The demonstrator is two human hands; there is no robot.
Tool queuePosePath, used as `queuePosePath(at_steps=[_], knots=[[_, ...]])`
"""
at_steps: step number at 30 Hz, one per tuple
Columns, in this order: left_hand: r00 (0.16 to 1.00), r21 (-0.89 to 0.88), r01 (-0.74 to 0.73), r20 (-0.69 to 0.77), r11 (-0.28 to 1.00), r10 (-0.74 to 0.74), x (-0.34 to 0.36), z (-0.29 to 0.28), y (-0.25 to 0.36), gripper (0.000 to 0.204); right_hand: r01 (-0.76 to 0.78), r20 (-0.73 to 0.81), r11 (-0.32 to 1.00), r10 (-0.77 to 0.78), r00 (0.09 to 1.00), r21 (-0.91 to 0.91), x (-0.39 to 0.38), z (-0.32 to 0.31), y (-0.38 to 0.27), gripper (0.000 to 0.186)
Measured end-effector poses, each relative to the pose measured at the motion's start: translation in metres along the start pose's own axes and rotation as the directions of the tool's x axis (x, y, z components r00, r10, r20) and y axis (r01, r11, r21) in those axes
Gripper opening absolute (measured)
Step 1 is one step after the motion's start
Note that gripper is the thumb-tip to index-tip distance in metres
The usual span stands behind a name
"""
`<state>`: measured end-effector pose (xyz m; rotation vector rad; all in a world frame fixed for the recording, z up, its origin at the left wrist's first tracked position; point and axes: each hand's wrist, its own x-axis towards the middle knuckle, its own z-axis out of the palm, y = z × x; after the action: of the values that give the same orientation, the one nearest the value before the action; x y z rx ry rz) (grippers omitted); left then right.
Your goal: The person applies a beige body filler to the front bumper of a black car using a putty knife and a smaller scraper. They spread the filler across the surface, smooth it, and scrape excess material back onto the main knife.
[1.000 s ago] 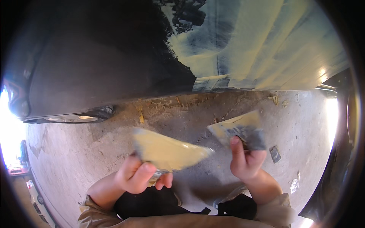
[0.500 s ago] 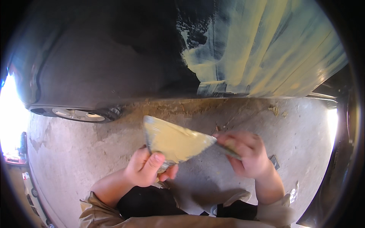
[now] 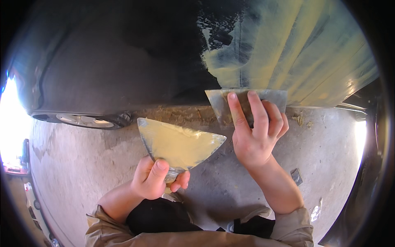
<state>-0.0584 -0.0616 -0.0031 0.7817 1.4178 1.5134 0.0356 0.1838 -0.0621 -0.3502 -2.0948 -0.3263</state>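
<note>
Grey trapezoidal metal spreader (image 3: 245, 106) lies left-right, long edge beyond the spread fingers (image 3: 260, 114) of the gripping right hand (image 3: 256, 146); left hand (image 3: 153, 180) clamps a yellow-smeared fan-shaped plate (image 3: 181, 145).

The spreader (image 3: 181, 144) is in the left hand (image 3: 153, 179); the wheel (image 3: 84, 120) lies forward-left of it. The scraper (image 3: 247, 106) is in the right hand (image 3: 256, 140), car body (image 3: 164, 61) beyond.

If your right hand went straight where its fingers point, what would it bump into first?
Probably the yellow-smeared car panel. The right hand holds a flat scraper, whose edge would get there first. It may even be touching already; depth is hard to judge.
</note>
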Motion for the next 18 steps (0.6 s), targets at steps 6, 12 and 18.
queuePosePath(at_steps=[6,12,18], knots=[[0.983,0.111,0.166,-0.096,0.98,-0.156,0.002,0.008,0.012,0.072,0.02,0.212,0.988,-0.052,0.976,0.152,-0.001,-0.034,0.013,0.053],[0.968,0.054,0.247,-0.056,0.967,-0.244,-0.004,0.01,-0.025,0.057,-0.315,0.375,0.325,-0.137,0.917,0.891,0.038,-0.106,0.034,0.045],[0.997,-0.007,0.08,0.0,0.997,-0.08,0.003,0.02,-0.016,0.059,0.127,0.304,0.761,-0.399,0.865,0.636,0.066,-0.145,0.104,0.052]])
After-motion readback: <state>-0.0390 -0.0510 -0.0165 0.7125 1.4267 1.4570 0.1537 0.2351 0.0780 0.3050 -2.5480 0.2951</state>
